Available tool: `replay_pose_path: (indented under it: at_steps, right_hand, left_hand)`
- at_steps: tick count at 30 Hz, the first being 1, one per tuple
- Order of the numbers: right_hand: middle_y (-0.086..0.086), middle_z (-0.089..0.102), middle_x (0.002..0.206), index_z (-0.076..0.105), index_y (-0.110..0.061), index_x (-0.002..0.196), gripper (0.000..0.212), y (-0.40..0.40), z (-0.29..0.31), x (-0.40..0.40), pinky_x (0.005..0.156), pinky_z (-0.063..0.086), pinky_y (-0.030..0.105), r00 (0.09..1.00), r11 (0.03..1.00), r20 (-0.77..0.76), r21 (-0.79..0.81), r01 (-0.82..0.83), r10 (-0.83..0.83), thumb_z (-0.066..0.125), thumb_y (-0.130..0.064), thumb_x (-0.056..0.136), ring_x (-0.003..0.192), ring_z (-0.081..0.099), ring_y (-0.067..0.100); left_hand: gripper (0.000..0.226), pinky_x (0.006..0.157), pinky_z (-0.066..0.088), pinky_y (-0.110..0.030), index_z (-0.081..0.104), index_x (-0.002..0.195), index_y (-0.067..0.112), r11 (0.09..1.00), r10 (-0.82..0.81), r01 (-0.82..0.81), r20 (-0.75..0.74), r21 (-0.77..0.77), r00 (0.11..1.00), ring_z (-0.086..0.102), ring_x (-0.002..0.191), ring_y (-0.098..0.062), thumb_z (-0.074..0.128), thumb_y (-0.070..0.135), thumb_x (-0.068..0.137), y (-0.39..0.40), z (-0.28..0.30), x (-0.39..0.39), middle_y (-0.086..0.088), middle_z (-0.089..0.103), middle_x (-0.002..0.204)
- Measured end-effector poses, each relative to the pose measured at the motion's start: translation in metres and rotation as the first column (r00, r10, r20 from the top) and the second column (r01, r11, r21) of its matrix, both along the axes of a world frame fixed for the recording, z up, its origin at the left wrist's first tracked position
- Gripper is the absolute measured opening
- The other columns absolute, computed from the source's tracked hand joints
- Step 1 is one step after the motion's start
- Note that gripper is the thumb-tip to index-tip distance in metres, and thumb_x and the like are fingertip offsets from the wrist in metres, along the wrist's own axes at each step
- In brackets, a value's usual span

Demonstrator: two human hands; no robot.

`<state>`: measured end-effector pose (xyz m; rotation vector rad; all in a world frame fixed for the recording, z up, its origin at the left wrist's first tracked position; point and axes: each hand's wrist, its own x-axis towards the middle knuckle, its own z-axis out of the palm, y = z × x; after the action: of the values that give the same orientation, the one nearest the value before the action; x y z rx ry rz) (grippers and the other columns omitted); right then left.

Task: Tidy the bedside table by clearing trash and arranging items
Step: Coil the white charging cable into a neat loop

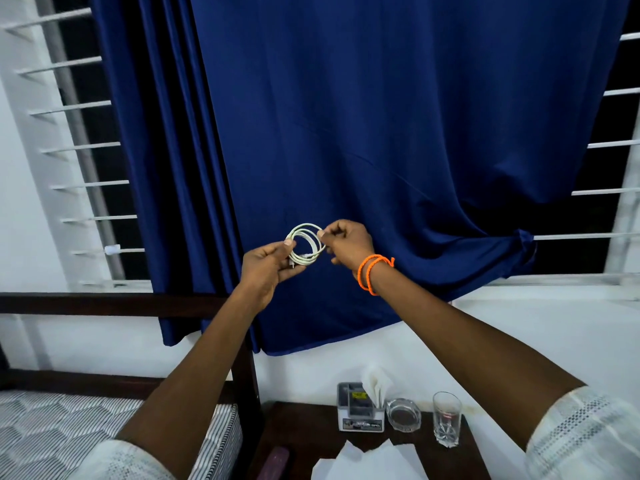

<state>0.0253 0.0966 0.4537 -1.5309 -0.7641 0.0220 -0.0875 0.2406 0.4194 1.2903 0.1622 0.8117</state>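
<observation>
A: Navy cloth fills most of the view, a curtain point(381, 133) hanging behind both raised arms. Below it the dark wooden bedside table point(304, 431) carries white paper sheets point(367, 460) at its near edge, a grey holder point(360, 410) with tissue sticking up, a drinking glass point(446, 419) and a glass ashtray point(403, 414) between them.

B: And the cable?

A: The white cable point(306, 245) is well above the table, wound into a small coil. The left hand point(268, 268) pinches the coil's left side with thumb and fingers curled round it, the plug end near its palm. The right hand point(346, 245), an orange band point(372, 271) on its wrist, pinches the opposite side between thumb and fingertips.

B: What might spoil it?

A: Probably the loops. Nothing ties them, so if either pinch loosens, the springy cable could uncoil and need winding again. Setting it down also looks awkward: the back of the table is crowded, and a careless lowering arm might knock the glass, which stands close to the right edge.
</observation>
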Motion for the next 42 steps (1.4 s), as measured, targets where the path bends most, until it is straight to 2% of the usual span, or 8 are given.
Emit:
replay_pose_path:
  at_steps: [5, 9, 13, 18, 22, 33, 38, 42]
  right_hand:
    - [0.005, 0.070, 0.070, 0.067, -0.008, 0.091, 0.010, -0.003, 0.010, 0.006, 0.048, 0.054, 0.028, 1.000, 1.000, 0.011, 0.008, 0.002, -0.002, 0.067, -0.018, 0.095, 0.057, 0.066, 0.019]
    - [0.004, 0.065, 0.067, 0.072, -0.009, 0.092, 0.012, -0.011, 0.010, 0.017, 0.043, 0.049, 0.024, 0.999, 0.998, 0.045, -0.060, -0.028, 0.031, 0.071, -0.022, 0.093, 0.042, 0.056, 0.009]
    - [-0.010, 0.068, 0.072, 0.077, -0.014, 0.092, 0.012, -0.014, 0.003, 0.023, 0.061, 0.053, 0.023, 0.969, 0.982, 0.247, -0.187, 0.039, 0.008, 0.073, -0.025, 0.091, 0.059, 0.062, 0.000]
    - [0.016, 0.070, 0.085, 0.069, -0.007, 0.088, 0.011, -0.005, -0.003, 0.017, 0.065, 0.062, 0.036, 0.968, 0.979, -0.182, -0.079, -0.188, 0.171, 0.063, -0.002, 0.095, 0.070, 0.068, 0.023]
    - [0.016, 0.070, 0.081, 0.065, -0.003, 0.084, 0.018, -0.003, 0.001, 0.016, 0.066, 0.063, 0.039, 0.887, 0.968, -0.391, 0.132, -0.211, 0.247, 0.057, 0.006, 0.097, 0.069, 0.070, 0.025]
    - [0.016, 0.068, 0.088, 0.064, 0.001, 0.088, 0.017, -0.005, -0.002, 0.011, 0.060, 0.061, 0.033, 0.786, 0.943, -0.542, 0.294, -0.154, 0.297, 0.053, 0.008, 0.098, 0.079, 0.069, 0.025]
    - [0.007, 0.073, 0.080, 0.068, -0.009, 0.097, 0.008, -0.010, -0.006, 0.006, 0.061, 0.060, 0.031, 0.755, 0.941, -0.563, 0.162, -0.298, 0.336, 0.061, -0.010, 0.097, 0.069, 0.069, 0.017]
    - [0.007, 0.073, 0.081, 0.070, -0.010, 0.100, 0.026, -0.013, -0.007, 0.003, 0.067, 0.059, 0.032, 0.782, 0.927, -0.502, 0.136, -0.351, 0.370, 0.060, -0.034, 0.100, 0.072, 0.070, 0.018]
  left_hand:
    - [0.018, 0.072, 0.064, -0.036, 0.076, 0.097, 0.001, 0.988, 0.100, -0.095, -0.038, 0.124, 0.994, 0.075, 0.084, -0.027, 0.070, 0.018, 0.097, 0.003, 0.001, 0.001, -0.020, 0.074, 0.087]
    - [0.019, 0.076, 0.065, -0.038, 0.075, 0.099, 0.000, 0.996, 0.048, -0.044, -0.037, 0.081, 0.998, 0.076, 0.077, -0.019, 0.069, 0.018, 0.097, 0.004, 0.005, -0.002, -0.006, 0.074, 0.073]
    - [0.017, 0.073, 0.063, -0.035, 0.073, 0.098, -0.001, 0.997, -0.051, 0.052, 0.011, -0.055, 0.999, 0.076, 0.079, -0.018, 0.070, 0.015, 0.096, -0.002, 0.007, -0.003, -0.008, 0.077, 0.084]
    - [0.018, 0.072, 0.064, -0.036, 0.071, 0.102, -0.003, 0.988, -0.062, 0.066, 0.034, -0.139, 0.998, 0.075, 0.087, -0.023, 0.069, 0.014, 0.097, -0.015, 0.006, 0.003, -0.011, 0.077, 0.096]
    - [0.020, 0.072, 0.064, -0.038, 0.072, 0.102, -0.005, 0.987, -0.080, 0.083, 0.026, -0.136, 0.996, 0.077, 0.086, -0.027, 0.070, 0.014, 0.096, -0.018, 0.005, 0.004, -0.013, 0.079, 0.091]
    - [0.022, 0.074, 0.064, -0.036, 0.072, 0.105, -0.005, 0.990, -0.091, 0.091, 0.002, -0.105, 0.996, 0.077, 0.087, -0.024, 0.069, 0.016, 0.097, -0.025, 0.004, 0.005, -0.016, 0.077, 0.093]
    - [0.023, 0.073, 0.064, -0.037, 0.070, 0.107, -0.006, 0.989, -0.021, 0.023, 0.018, -0.144, 1.000, 0.078, 0.086, -0.027, 0.070, 0.014, 0.096, -0.022, 0.005, 0.006, -0.016, 0.077, 0.091]
    - [0.021, 0.070, 0.064, -0.036, 0.069, 0.106, -0.006, 0.986, 0.024, -0.021, 0.014, -0.163, 1.000, 0.078, 0.081, -0.025, 0.070, 0.012, 0.095, -0.021, 0.005, 0.006, -0.015, 0.078, 0.086]
